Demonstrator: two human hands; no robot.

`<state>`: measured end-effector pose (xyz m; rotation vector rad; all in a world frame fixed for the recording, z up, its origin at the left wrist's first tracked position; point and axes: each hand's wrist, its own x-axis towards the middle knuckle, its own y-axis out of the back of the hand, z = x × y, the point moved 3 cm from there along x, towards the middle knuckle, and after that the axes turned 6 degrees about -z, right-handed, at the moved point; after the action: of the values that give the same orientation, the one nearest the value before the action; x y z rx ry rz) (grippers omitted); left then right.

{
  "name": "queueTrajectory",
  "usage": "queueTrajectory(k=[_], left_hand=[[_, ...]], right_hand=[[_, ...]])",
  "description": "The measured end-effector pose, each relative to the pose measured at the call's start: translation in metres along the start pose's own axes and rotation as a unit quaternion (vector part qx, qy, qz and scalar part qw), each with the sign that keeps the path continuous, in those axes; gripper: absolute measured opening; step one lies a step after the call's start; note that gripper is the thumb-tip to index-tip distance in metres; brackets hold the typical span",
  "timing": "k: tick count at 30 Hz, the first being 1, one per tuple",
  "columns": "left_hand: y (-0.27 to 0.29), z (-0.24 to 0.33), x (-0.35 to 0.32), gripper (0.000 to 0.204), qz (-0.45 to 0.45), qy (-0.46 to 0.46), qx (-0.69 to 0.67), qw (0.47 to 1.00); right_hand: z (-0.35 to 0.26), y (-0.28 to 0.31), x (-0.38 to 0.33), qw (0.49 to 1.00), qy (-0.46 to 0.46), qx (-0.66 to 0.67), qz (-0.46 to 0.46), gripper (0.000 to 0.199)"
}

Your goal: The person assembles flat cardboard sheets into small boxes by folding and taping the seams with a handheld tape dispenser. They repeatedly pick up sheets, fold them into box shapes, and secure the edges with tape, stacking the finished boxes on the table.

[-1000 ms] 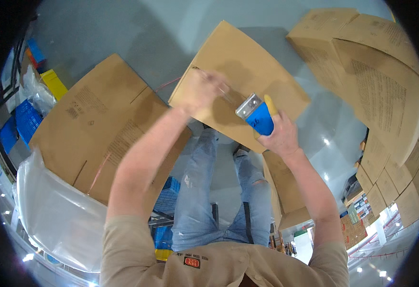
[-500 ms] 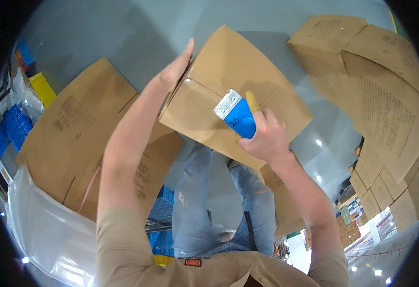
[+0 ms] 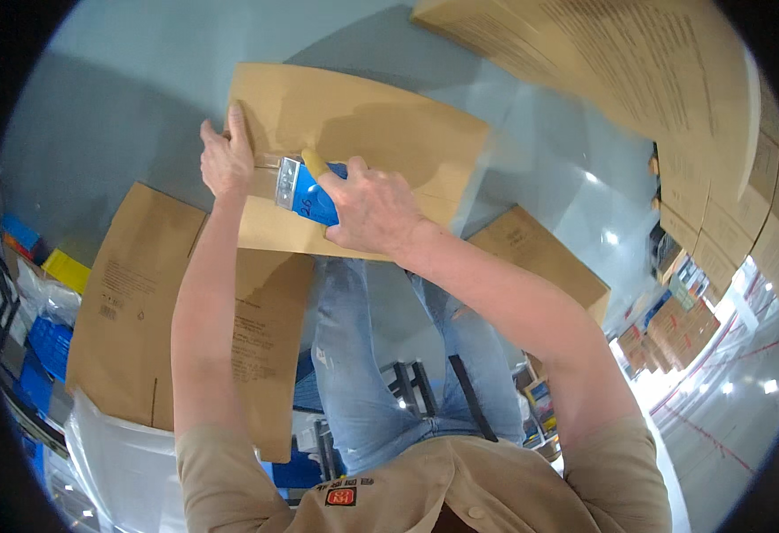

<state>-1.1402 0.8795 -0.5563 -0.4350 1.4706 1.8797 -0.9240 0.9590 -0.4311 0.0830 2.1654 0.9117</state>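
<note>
A brown cardboard box (image 3: 380,120) stands in front of my legs, its plain face toward me, with a seam across it. My right hand (image 3: 376,209) grips a blue tape dispenser (image 3: 318,195) with a metal front end, held over the left part of the seam. A yellow finger cover (image 3: 314,163) is on my right index finger, which stretches along the dispenser. Shiny clear tape (image 3: 265,163) shows at the seam by the box's left edge. There my left hand (image 3: 227,160) holds the box, one digit along its edge and the other fingers bent outside it.
Flattened printed cardboard (image 3: 131,302) lies to the left, beside clear plastic sheeting (image 3: 123,444). Blue crates (image 3: 50,346) and a yellow bin (image 3: 67,269) stand farther left. Large cartons (image 3: 638,80) are stacked at the right, and another brown carton (image 3: 540,258) sits near my right leg.
The box has turned anticlockwise and sits farther left. My right hand has carried the dispenser left to the box's left edge. My left hand has shifted left and down, its fingers more bent.
</note>
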Motion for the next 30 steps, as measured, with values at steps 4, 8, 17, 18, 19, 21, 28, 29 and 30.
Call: queueTrajectory(k=[4,8,17,18,19,21,28,29,30], left_hand=[[0.009,0.014,-0.008,0.099,0.051,-0.011,0.029,0.998],[-0.007,-0.012,0.008,0.1,0.102,-0.021,0.031,0.994],[-0.086,0.095,-0.094,0.089,0.122,-0.344,0.208,0.907],[-0.126,0.106,-0.124,0.084,0.04,-0.372,0.337,0.864],[-0.166,0.117,-0.156,0.078,-0.017,-0.398,0.329,0.856],[-0.203,0.135,-0.184,0.075,-0.059,-0.516,0.27,0.811],[-0.209,0.128,-0.181,0.076,0.007,-0.518,0.263,0.814],[-0.21,0.126,-0.181,0.075,0.008,-0.52,0.256,0.815],[-0.212,0.126,-0.184,0.075,-0.001,-0.54,0.258,0.801]], right_hand=[[0.056,0.012,-0.064,0.996,-0.076,-0.015,-0.045,0.071],[0.17,-0.006,-0.14,0.982,-0.16,-0.06,-0.084,0.079],[0.277,-0.132,-0.045,0.989,-0.084,-0.053,-0.106,0.059],[0.276,-0.134,-0.03,0.985,-0.09,-0.05,-0.141,0.055],[0.274,-0.132,-0.02,0.982,-0.081,-0.038,-0.165,0.051],[0.278,-0.121,-0.016,0.965,-0.142,0.002,-0.223,0.046],[0.296,-0.118,-0.115,0.727,-0.344,0.594,0.034,0.044],[0.293,-0.134,-0.118,0.567,-0.314,0.758,0.071,0.043],[0.288,-0.149,-0.117,0.359,-0.253,0.894,0.083,0.042]])
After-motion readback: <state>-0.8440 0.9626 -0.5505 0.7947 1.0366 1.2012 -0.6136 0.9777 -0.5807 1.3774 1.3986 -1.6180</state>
